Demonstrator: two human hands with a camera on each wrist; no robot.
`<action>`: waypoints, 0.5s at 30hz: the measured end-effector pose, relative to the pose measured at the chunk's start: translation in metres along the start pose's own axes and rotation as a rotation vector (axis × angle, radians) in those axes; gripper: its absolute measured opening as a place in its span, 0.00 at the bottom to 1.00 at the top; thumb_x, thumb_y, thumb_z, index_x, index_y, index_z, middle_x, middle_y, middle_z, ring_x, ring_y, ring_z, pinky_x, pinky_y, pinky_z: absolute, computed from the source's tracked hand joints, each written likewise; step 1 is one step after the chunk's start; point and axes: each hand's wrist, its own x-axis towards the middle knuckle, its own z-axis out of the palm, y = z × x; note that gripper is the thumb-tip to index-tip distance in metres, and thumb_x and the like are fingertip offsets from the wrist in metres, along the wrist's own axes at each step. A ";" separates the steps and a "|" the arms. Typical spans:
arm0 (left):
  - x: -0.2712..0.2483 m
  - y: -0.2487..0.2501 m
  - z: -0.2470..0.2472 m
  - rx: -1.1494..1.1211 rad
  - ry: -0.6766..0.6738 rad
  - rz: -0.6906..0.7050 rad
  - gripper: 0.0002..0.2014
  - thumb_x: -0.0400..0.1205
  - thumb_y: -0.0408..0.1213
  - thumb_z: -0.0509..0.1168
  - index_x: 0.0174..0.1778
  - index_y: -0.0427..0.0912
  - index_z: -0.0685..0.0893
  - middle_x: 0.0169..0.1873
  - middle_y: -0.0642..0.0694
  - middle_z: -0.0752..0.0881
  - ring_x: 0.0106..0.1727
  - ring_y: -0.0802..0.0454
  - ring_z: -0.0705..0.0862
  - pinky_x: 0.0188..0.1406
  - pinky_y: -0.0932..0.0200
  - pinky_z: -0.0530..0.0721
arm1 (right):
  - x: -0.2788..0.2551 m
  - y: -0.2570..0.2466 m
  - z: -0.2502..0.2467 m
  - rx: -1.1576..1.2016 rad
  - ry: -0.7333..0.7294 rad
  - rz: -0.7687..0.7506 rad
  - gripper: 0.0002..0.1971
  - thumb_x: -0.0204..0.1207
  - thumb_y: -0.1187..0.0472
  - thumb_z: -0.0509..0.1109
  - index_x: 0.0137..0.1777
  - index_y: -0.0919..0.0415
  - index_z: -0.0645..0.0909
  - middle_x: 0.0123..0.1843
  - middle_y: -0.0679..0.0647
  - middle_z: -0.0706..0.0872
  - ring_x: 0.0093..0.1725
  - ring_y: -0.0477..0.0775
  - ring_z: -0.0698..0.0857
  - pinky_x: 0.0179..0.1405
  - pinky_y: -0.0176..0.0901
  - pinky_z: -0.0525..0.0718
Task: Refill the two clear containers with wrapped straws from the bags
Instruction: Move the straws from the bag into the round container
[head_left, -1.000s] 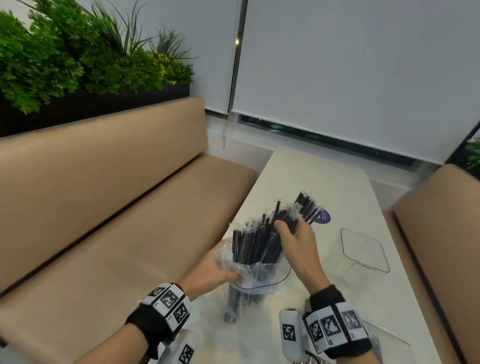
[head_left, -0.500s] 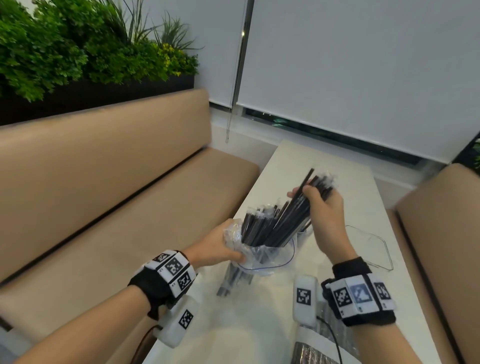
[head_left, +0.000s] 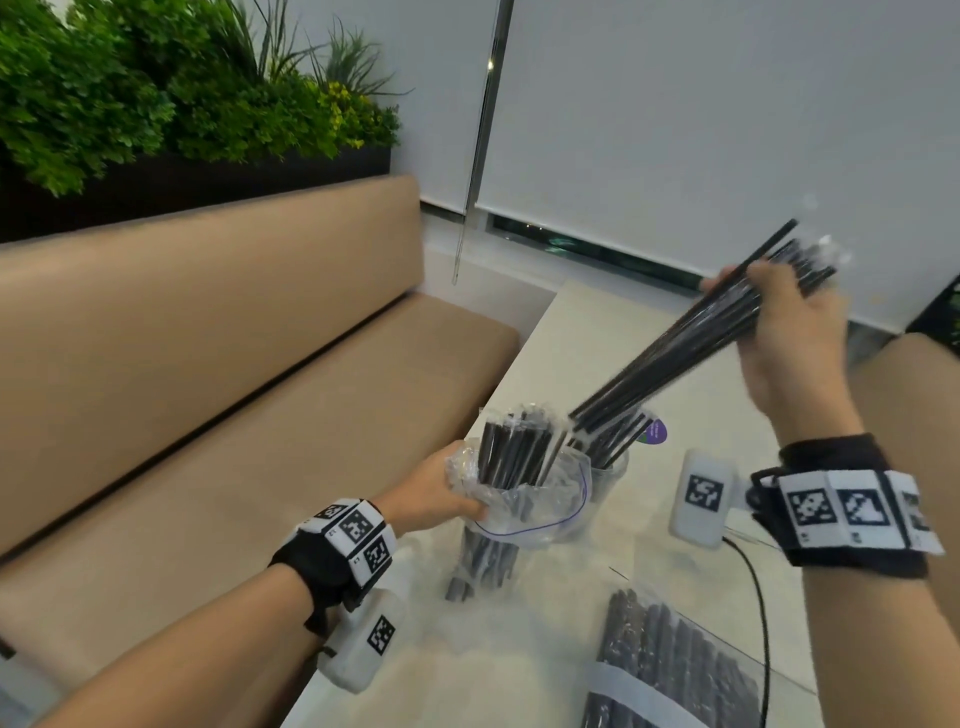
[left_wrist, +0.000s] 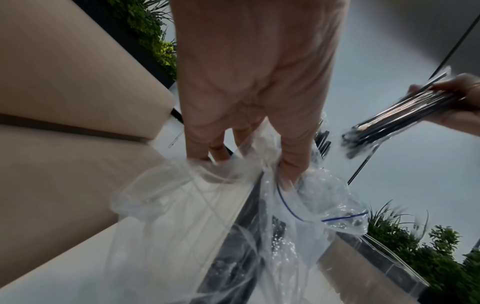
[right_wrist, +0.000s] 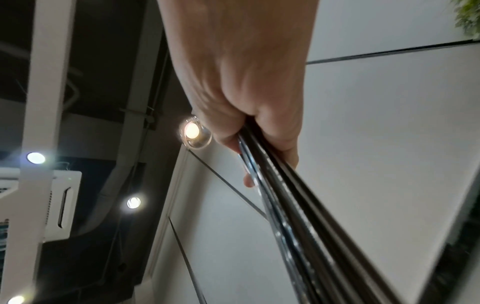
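My left hand (head_left: 460, 488) grips the crumpled rim of a clear zip bag (head_left: 540, 514) that stands on the table with black wrapped straws (head_left: 511, 452) sticking out. The left wrist view shows the left hand (left_wrist: 249, 102) pinching the bag (left_wrist: 228, 226). My right hand (head_left: 774, 312) is raised to the right and grips a bundle of black wrapped straws (head_left: 670, 358) near its top, as the right hand (right_wrist: 241, 86) and bundle (right_wrist: 298, 216) also show. The bundle's lower ends hang just above a clear container (head_left: 615, 475) behind the bag, which holds a few straws.
A second bag full of straws (head_left: 670, 670) lies at the table's near edge, with a black cable (head_left: 756, 587) beside it. A purple sticker (head_left: 655, 432) lies on the white table (head_left: 597, 343). Tan benches (head_left: 260, 395) flank both sides.
My right hand has pulled the bundle of straws up and to the right, clear of the bag. My left hand has kept its hold on the bag's rim.
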 end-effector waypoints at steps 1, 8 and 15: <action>0.000 -0.003 -0.002 -0.021 0.005 0.018 0.14 0.73 0.13 0.68 0.47 0.34 0.82 0.31 0.50 0.82 0.24 0.72 0.82 0.27 0.79 0.76 | 0.007 -0.010 -0.001 0.043 0.019 -0.032 0.07 0.82 0.71 0.59 0.43 0.63 0.75 0.33 0.53 0.85 0.35 0.52 0.90 0.44 0.48 0.90; -0.007 -0.007 -0.013 -0.051 0.013 0.034 0.24 0.73 0.13 0.67 0.65 0.32 0.78 0.39 0.51 0.88 0.33 0.70 0.87 0.34 0.76 0.81 | 0.037 -0.011 0.007 -0.142 0.086 -0.259 0.06 0.76 0.66 0.63 0.51 0.65 0.73 0.39 0.58 0.86 0.37 0.56 0.90 0.47 0.60 0.91; -0.012 -0.006 -0.013 -0.045 0.019 0.003 0.15 0.75 0.14 0.67 0.54 0.33 0.81 0.29 0.57 0.87 0.26 0.72 0.85 0.27 0.80 0.77 | 0.009 0.103 0.010 -0.430 0.033 -0.055 0.08 0.78 0.66 0.62 0.55 0.59 0.77 0.46 0.60 0.90 0.47 0.59 0.91 0.55 0.65 0.87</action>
